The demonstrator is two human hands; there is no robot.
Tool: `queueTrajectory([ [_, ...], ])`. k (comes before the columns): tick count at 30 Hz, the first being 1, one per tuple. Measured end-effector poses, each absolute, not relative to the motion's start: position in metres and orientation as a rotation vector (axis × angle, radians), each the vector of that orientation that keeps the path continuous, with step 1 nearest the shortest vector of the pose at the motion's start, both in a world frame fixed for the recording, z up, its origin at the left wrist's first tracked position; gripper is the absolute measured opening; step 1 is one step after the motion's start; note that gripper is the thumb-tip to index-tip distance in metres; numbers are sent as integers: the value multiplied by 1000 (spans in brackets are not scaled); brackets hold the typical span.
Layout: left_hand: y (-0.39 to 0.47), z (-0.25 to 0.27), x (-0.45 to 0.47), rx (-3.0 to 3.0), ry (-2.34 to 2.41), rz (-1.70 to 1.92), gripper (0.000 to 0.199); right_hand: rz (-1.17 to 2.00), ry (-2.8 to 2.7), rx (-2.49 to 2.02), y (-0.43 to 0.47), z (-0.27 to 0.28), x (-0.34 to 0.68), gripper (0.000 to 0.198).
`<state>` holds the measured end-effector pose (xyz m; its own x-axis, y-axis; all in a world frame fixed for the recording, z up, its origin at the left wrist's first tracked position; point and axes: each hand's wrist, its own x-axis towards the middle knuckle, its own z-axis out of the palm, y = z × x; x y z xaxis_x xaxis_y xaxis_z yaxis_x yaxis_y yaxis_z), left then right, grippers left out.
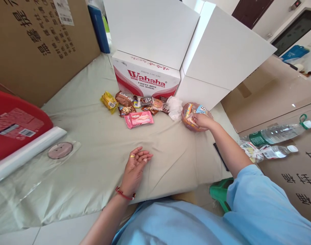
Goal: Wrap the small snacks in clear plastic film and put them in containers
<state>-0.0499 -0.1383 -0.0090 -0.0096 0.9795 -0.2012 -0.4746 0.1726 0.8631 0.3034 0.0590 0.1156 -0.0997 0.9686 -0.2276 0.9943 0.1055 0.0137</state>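
My left hand (pixel 138 161) rests palm-side in over the cloth-covered table (pixel 170 153), its fingers loosely bent and holding nothing. My right hand (pixel 203 121) reaches into a round, pinkish see-through bowl (pixel 190 126) at the right. Its fingers are bent down among packaged snacks there, and what they grip is hidden. A blue-and-white packet (pixel 201 109) shows inside the bowl behind that hand. Left of the bowl lie a crumpled white plastic bag (pixel 174 107), a pink nabati wafer packet (pixel 139 119), a yellow packet (pixel 109 101), a brown packet (pixel 124 98) and several other wrapped snacks.
Behind the snacks stand a Wahaha water carton (pixel 147 80) and white boxes (pixel 208 44). A large cardboard box (pixel 43 41), a red container (pixel 17 122) and a plastic film roll (pixel 30 151) are at left. Water bottles (pixel 278 134) lie on cardboard at right; a green stool (pixel 220 192) stands below.
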Motion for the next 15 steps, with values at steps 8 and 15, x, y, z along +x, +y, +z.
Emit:
queueTrajectory([
  [8,-137,-9,-51,672,982,1251,45,113,2358,2242,51,125,286,32],
  [15,-136,-8,-51,693,983,1201,43,159,2247,1787,63,103,204,35],
])
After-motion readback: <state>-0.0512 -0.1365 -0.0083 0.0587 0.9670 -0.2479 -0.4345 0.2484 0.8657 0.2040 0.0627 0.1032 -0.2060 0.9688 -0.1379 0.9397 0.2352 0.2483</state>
